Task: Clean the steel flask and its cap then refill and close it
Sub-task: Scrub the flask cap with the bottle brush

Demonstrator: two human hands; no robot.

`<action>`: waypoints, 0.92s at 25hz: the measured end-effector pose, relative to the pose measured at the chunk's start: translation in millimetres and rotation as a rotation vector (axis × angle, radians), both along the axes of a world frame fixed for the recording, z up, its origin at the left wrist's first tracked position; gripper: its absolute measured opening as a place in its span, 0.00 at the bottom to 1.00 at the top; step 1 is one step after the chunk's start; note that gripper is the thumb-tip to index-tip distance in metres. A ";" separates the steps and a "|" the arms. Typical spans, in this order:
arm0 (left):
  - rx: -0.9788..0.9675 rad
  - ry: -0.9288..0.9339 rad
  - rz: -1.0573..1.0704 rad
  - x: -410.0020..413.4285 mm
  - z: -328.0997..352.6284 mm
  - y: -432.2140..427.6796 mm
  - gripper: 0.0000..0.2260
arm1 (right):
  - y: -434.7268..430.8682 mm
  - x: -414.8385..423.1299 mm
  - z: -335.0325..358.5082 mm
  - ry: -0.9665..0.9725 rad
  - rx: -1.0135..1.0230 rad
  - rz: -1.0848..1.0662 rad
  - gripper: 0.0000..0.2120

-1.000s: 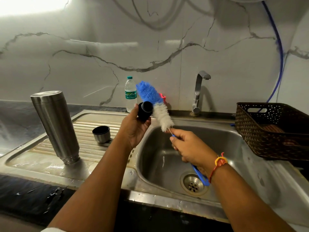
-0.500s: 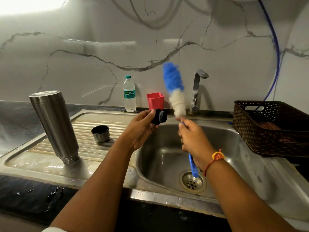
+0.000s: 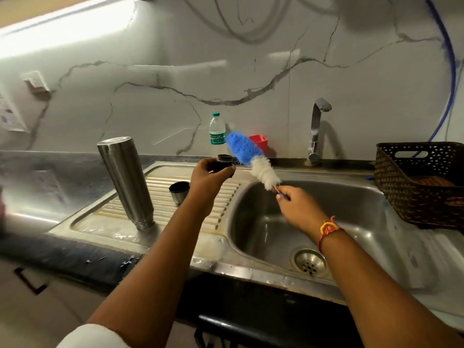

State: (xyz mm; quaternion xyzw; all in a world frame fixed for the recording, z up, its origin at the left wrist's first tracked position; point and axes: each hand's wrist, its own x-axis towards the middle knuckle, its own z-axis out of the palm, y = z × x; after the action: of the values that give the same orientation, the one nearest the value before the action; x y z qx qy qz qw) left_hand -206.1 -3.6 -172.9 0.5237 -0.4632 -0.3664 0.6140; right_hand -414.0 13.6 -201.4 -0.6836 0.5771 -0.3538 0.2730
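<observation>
1. I watched the left hand (image 3: 211, 177) raised above the ribbed drainboard (image 3: 113, 209), its fingers and thumb curled round a black flask cap (image 3: 224, 163) and pinching it by the sides.
2. At four o'clock from that cap, the right hand (image 3: 298, 207) was closed round the thin handle of a bottle brush (image 3: 251, 156), just below the bristles. The brush slanted up toward ten o'clock, white bristles nearest the hand. Its blue tip lay just beside the cap; I could not tell whether they touched.
3. The steel flask (image 3: 125, 182) stood mouth-down on the drainboard, at nine o'clock from the left hand and well apart from it.
4. A small steel cup (image 3: 179, 192) sat open-side up between the flask and the left forearm.
5. Against the wall at twelve o'clock stood a water bottle (image 3: 217, 133) and a red cup (image 3: 259, 141), which the brush partly hid. The tap (image 3: 316, 131) rose at one o'clock, behind the sink basin (image 3: 364, 212).
6. A brown basket (image 3: 414, 187) rested on the desk at three o'clock from the basin.
</observation>
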 end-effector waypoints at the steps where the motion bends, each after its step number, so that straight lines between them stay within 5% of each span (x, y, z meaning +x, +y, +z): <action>1: 0.028 -0.082 0.068 10.4 -2.3 10.6 0.22 | 0.5 1.0 -0.1 0.025 0.003 0.009 0.18; 9: 0.137 -0.653 0.261 76.9 -40.4 89.8 0.23 | 0.0 2.1 -1.4 0.038 0.024 0.033 0.14; 17: 0.258 -0.797 0.262 80.6 -54.6 93.7 0.29 | 6.0 -1.9 0.8 0.171 0.049 0.048 0.13; 23: 0.047 -1.036 0.268 53.2 -36.3 61.3 0.27 | 4.6 -4.4 -0.1 0.220 0.079 0.045 0.13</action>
State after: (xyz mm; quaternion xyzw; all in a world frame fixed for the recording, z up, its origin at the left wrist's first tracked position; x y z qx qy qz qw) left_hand -152.9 57.7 -209.1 0.7042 -0.6262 0.0117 0.3343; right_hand -418.3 18.1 -201.5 -0.7196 0.6018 -0.2474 0.2427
